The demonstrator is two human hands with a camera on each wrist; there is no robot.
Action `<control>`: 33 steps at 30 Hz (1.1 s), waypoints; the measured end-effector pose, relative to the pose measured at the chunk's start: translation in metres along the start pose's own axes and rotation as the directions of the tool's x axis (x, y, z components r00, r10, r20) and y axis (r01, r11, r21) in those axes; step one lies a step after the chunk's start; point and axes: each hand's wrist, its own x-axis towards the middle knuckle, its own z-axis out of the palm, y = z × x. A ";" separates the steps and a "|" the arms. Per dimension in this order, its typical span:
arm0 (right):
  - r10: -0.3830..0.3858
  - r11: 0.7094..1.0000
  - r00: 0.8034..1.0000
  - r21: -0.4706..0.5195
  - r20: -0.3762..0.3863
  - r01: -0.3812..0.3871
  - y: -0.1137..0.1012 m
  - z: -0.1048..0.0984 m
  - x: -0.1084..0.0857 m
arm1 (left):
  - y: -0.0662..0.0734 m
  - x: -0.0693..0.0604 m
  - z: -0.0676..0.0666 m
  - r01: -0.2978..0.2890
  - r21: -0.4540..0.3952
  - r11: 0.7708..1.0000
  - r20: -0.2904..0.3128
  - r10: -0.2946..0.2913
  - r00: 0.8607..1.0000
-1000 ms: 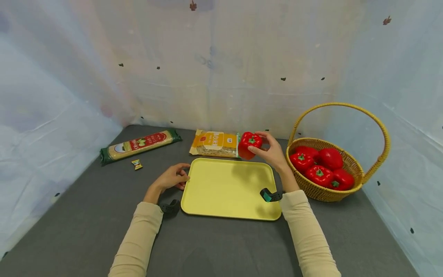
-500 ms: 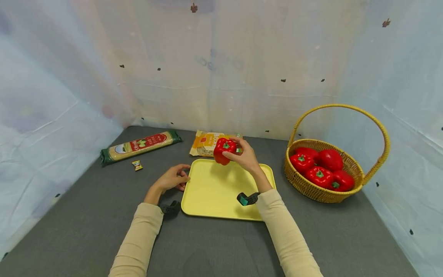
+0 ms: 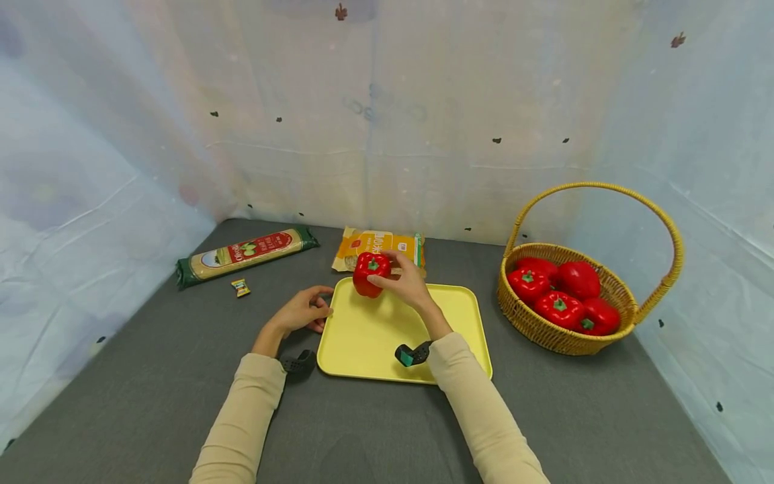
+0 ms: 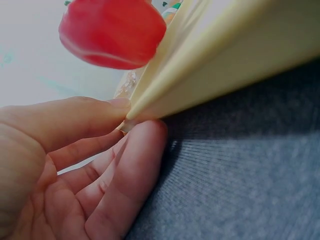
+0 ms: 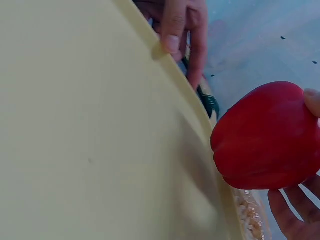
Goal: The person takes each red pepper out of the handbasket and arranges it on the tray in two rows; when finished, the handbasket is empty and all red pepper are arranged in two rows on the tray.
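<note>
A red bell pepper [image 3: 370, 274] is held by my right hand [image 3: 409, 282] over the back left part of the yellow tray [image 3: 387, 343], its green stem facing up. In the right wrist view the pepper [image 5: 267, 137] hangs above the tray's rim, with fingers round its far side. My left hand [image 3: 297, 312] pinches the tray's left rim; in the left wrist view the thumb of this hand [image 4: 85, 155] lies on top of the rim and a finger below. Nothing lies on the visible part of the tray.
A wicker basket [image 3: 562, 343] with a tall handle stands at the right, holding several red peppers and other red items. Behind the tray lies a yellow food packet [image 3: 402, 247]. A long green-ended packet [image 3: 244, 254] and a small wrapped sweet [image 3: 240, 288] are at the left.
My right hand has carried the pepper leftward and slightly lower, from near the right end of the yellow packet to above the tray's back left. My left hand has stayed on the rim.
</note>
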 end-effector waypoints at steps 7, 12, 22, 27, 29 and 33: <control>-0.015 1.000 1.000 0.000 -0.023 0.015 0.027 0.018 0.008 | -0.001 0.000 0.001 0.012 0.000 1.000 -0.006 -0.012 1.000; -0.018 0.999 1.000 0.036 0.004 0.018 0.020 0.022 0.005 | -0.001 0.000 0.001 0.014 -0.009 1.000 -0.007 -0.014 1.000; -0.069 0.996 0.995 0.058 0.071 0.065 -0.008 0.014 -0.010 | 0.000 0.000 0.000 0.012 -0.003 1.000 -0.012 -0.012 1.000; -0.092 0.991 0.990 0.102 0.110 0.081 0.009 0.017 -0.007 | 0.001 0.000 0.001 0.015 -0.001 1.000 -0.014 -0.015 1.000; -0.095 0.990 0.990 0.110 0.109 0.083 0.019 0.019 -0.003 | 0.001 0.000 0.001 0.014 -0.002 1.000 -0.014 -0.014 1.000; -0.089 0.992 0.992 0.097 0.086 0.080 0.035 0.025 0.002 | 0.000 0.001 0.001 0.013 -0.002 1.000 -0.015 -0.013 1.000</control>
